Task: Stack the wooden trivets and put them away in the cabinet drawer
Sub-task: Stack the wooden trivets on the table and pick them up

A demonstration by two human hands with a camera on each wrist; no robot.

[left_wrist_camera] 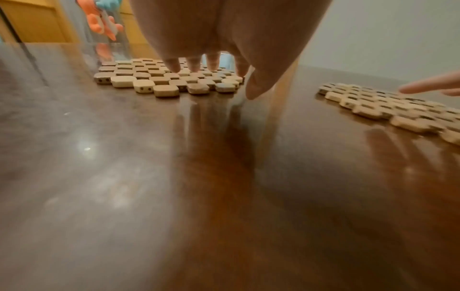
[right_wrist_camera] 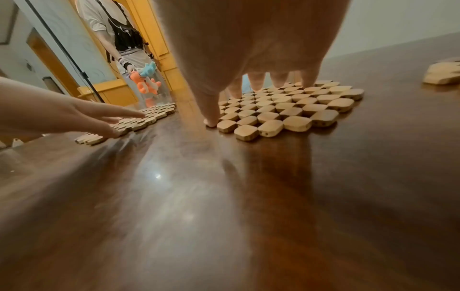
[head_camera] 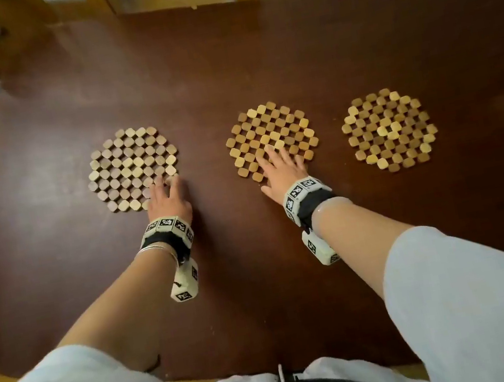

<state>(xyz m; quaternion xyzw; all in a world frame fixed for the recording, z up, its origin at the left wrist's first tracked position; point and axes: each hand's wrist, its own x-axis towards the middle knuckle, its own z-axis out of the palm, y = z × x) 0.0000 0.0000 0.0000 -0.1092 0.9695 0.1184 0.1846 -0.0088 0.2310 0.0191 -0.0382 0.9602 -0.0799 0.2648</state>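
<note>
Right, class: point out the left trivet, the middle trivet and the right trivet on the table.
left trivet (head_camera: 128, 165), head view, on the central blocks.
middle trivet (head_camera: 268, 130), head view, on blocks beyond the fingers.
right trivet (head_camera: 389, 129), head view, on its centre, untouched.

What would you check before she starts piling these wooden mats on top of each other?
1. Three mats lying flat and apart on the table: ok.
2. Left hand on the left mat, fingers resting on its near edge: ok.
3. Right hand on the middle mat, fingers spread on top: ok.
4. Firm grip on either mat: not ok, the fingers lie straight and neither mat is lifted.
5. Right mat untouched and free to take later: ok.
6. Drawer open and ready: cannot tell, no drawer shows.
</note>
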